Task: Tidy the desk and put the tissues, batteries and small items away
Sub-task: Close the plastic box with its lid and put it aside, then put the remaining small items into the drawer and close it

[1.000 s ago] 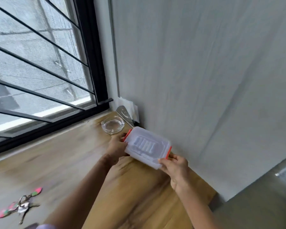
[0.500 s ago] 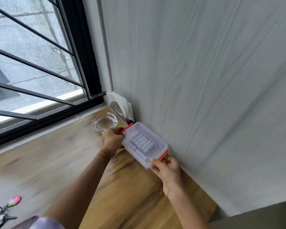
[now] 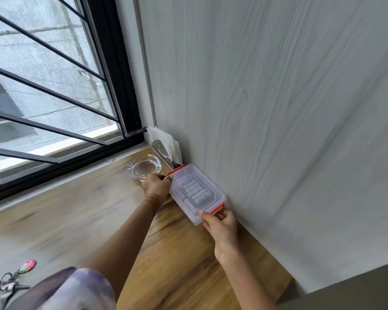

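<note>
You grip the clear rectangular plastic box with red clips (image 3: 207, 203), batteries (image 3: 193, 190) inside, left hand (image 3: 157, 186) and right hand (image 3: 223, 224) curled on its ends, at one o'clock against the wall (image 3: 278, 130) on the wooden desk (image 3: 177, 253); likely stowing it, next release squarely

Cut off at lower left edge: bunch of keys (image 3: 5, 285). Partly hidden behind metal holder (image 3: 160, 151): white tissues (image 3: 164, 136). Seen only dimly through clear box (image 3: 196, 193) lid: ribbed contents, not identifiable. Covered by left hand (image 3: 157, 186): near rim of glass dish (image 3: 143, 167).
</note>
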